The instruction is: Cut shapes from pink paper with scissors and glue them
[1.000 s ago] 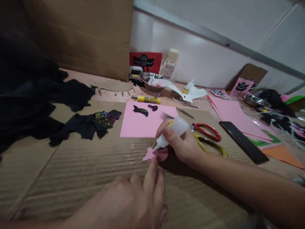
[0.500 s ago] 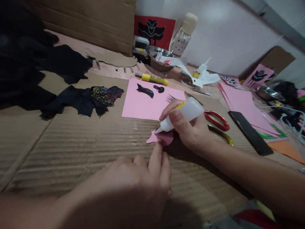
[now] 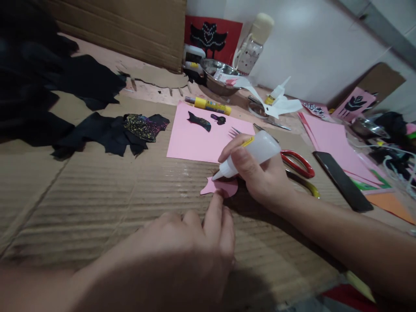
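Observation:
My right hand [image 3: 260, 177] grips a small white squeeze bottle of glue [image 3: 251, 154], tilted with its nozzle down on a small pink paper cutout [image 3: 221, 187] that lies on the cardboard sheet [image 3: 97, 195]. My left hand [image 3: 182, 251] is near the bottom of the view, fingers curled, with one fingertip pressing the cutout's near edge. Just beyond lies a pink paper sheet [image 3: 198, 141] with two dark glittery shapes [image 3: 199, 121] on it.
Red and yellow scissors [image 3: 299, 169] and a black phone [image 3: 342, 186] lie to the right. Black fabric scraps [image 3: 97, 134], a yellow glue stick [image 3: 209, 105], a metal bowl [image 3: 216, 78], a bottle [image 3: 253, 43] and more pink sheets [image 3: 328, 143] surround the spot.
The view has tipped downward and closer, so the table items sit higher in the frame. Both hands stay on the pink cutout, with the glue nozzle at nearly the same spot.

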### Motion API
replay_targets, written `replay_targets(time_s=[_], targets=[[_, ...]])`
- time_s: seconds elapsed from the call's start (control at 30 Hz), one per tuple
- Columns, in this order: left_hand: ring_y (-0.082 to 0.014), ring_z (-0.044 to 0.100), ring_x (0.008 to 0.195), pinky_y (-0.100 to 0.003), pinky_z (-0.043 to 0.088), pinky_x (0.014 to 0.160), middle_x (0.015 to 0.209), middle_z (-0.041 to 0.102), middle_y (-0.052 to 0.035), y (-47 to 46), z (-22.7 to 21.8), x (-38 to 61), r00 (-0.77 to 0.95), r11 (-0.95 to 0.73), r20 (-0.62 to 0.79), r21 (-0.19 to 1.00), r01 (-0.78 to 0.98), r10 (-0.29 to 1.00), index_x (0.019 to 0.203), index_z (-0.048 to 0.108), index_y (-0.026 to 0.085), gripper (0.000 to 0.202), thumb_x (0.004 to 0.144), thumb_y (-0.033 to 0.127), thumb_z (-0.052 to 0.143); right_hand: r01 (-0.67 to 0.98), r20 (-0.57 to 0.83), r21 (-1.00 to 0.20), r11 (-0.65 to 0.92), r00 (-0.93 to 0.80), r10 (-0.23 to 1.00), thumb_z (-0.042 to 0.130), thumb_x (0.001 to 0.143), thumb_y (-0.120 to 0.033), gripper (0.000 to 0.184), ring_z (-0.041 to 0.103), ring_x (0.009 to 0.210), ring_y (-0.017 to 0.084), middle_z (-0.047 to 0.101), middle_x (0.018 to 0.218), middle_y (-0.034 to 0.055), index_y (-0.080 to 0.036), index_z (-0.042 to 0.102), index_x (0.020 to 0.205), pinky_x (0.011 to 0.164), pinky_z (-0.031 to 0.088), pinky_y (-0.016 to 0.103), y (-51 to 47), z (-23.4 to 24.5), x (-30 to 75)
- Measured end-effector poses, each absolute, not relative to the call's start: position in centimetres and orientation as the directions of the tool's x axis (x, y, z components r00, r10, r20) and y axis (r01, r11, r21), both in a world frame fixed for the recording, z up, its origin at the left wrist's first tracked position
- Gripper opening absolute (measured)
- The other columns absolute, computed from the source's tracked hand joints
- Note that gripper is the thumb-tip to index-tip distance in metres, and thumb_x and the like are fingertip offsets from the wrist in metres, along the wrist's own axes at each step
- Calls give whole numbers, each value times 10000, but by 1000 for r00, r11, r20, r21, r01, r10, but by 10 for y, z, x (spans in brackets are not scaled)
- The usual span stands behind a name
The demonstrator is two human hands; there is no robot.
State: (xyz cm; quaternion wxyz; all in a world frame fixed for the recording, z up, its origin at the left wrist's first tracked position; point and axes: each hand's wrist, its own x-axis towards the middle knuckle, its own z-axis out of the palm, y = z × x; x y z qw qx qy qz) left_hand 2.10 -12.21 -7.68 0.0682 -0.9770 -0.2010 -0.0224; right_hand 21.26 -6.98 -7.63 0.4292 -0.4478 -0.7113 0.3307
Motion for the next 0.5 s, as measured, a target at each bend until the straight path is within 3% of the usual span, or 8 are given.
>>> replay_targets(time_s=[0.13,0.5], targets=[[-173,630,451,-267,382,344,1192,730,-258,-123,-77,22,895,-889,101,-111,445,435,1292,652,83,450,932,252,442,355,314,-855,378,-227,922,587,939,-595,423,560,605,120,591,694,-13,-199,628,795,555,460,244,-70,-75,212],[-183,619,445,-293,382,350,1164,740,-251,-124,-79,22,891,-889,145,-109,446,429,1271,664,67,457,937,285,441,338,258,-878,339,-263,930,587,926,-618,435,565,594,132,581,692,-6,-210,612,775,532,464,251,-71,-74,212]])
